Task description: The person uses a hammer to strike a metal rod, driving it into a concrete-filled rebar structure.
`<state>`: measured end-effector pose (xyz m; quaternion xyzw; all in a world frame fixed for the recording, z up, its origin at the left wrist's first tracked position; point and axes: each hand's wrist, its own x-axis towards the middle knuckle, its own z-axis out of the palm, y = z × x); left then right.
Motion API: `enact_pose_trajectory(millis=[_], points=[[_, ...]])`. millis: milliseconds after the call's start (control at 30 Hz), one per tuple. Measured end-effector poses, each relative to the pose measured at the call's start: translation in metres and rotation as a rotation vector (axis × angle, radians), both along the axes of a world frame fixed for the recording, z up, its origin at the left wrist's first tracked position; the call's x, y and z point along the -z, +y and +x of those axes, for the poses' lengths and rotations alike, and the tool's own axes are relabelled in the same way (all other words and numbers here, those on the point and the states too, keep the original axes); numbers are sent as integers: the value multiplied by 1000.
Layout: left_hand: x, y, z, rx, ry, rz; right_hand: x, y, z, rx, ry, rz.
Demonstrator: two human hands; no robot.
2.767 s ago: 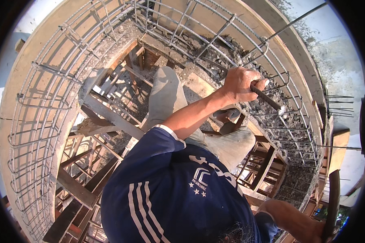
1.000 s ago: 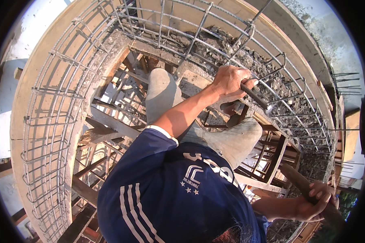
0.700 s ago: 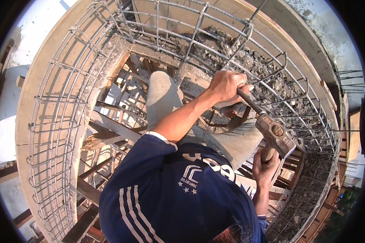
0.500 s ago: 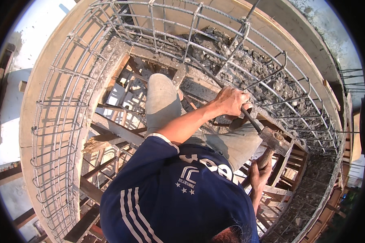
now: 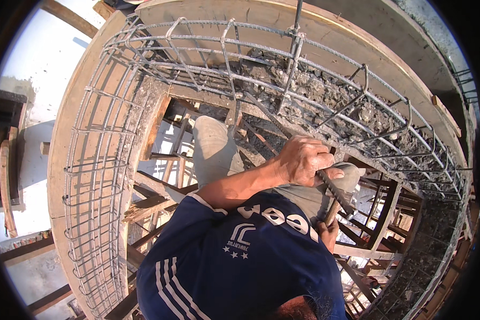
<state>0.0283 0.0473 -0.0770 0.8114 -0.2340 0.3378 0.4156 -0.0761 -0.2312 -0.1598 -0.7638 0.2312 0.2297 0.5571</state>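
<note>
My left hand (image 5: 304, 160) is closed round a ribbed steel bar (image 5: 333, 189). The bar slants from beside the rebar cage (image 5: 221, 74), through my fist, to a lower end near my right knee. Just below that, my right hand (image 5: 328, 234) grips the wooden handle of a hammer (image 5: 333, 212). The hammer's head does not show clearly, the bar and my left hand being close in front. Rough grey concrete (image 5: 330, 98) lies among the cage bars beyond my left hand.
A curved plywood form (image 5: 72, 128) runs round the rebar at left and far side. Timber props and planks (image 5: 381, 218) criss-cross in the openings below me, around my legs (image 5: 216, 144). A broken-ended board (image 5: 146, 208) juts out at left.
The hammer has swung away from the bar's lower end, its head no longer plain to see. My left hand keeps its hold on the bar. The whole view has shifted slightly.
</note>
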Motion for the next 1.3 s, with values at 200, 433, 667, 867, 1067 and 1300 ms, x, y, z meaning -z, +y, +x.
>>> enact_pose_trajectory(millis=[200, 433, 667, 867, 1067, 1300], points=[[-17, 1, -12, -17, -98, -9, -9, -2, 46, -222, -301, 99], [-22, 8, -6, -163, -159, -184, -161, 25, 85, -166, -944, 285], [-22, -5, 4, -181, -176, -146, -246, -33, 65, -69, -1811, 741], [35, -30, 6, -15, -57, 33, -144, 11, 21, -657, -669, -482], [102, -8, -7, 33, 73, 142, -110, -7, -25, -430, -512, -36], [22, -27, -14, 82, -27, 107, -163, -17, 4, -185, -1117, 520]])
